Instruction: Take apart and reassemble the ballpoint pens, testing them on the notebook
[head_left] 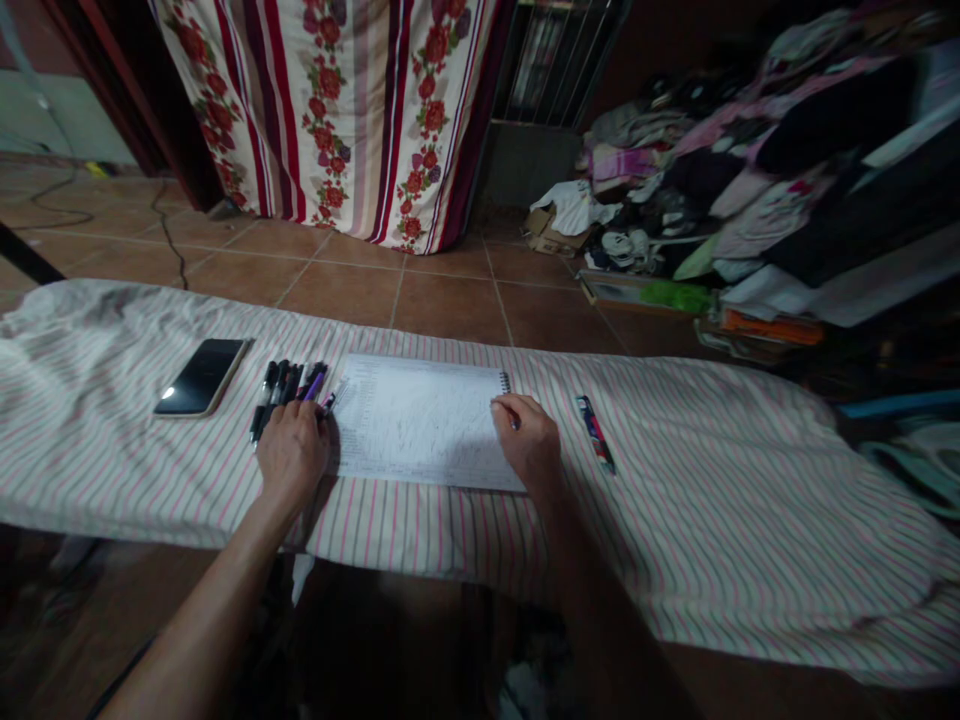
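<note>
Matt paper notebook and glossy glass phone lie on soft striped cloth.

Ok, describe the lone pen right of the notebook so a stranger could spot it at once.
On the long striped cloth, find the spiral notebook at its middle. Just beyond the right hand, a slim red-and-blue patterned pen lies alone at a slant, unlike the dark pens bunched left of the notebook.
</note>
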